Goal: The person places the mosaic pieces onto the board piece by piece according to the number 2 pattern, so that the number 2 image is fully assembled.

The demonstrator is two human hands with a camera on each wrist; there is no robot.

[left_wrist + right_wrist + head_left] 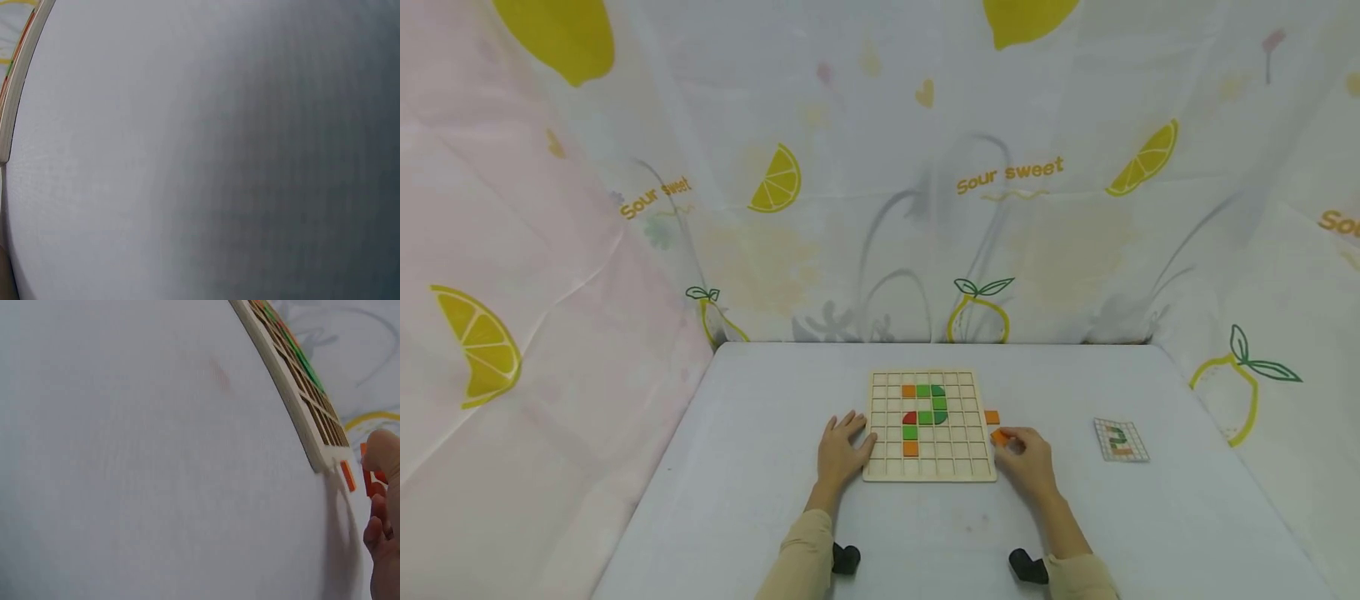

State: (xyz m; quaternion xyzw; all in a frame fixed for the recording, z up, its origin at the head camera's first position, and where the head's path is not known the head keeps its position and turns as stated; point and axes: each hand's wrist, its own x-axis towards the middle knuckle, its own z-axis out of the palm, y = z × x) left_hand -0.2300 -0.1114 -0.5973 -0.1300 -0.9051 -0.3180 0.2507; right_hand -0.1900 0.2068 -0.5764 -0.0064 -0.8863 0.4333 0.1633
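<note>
A wooden grid board [940,468] lies on the table with several orange, green and red tiles set in its squares, some with a rounded corner. My left hand [841,450] rests at the board's left edge, fingers extended and touching it. Just off the right edge, my right hand [1028,458] pinches an orange tile [999,437] between thumb and fingers. That tile [366,475] also shows at the fingertips in the right wrist view. Another orange tile [992,417] lies on the table against the board's right side. The left wrist view catches only the board's side [24,69].
To the right on the white table [737,500] lies a small card [1122,440] printed with a grid and a coloured pattern. Lemon-print cloth [865,250] hangs behind and at both sides. A black wrist camera piece [847,559] shows beside the left sleeve.
</note>
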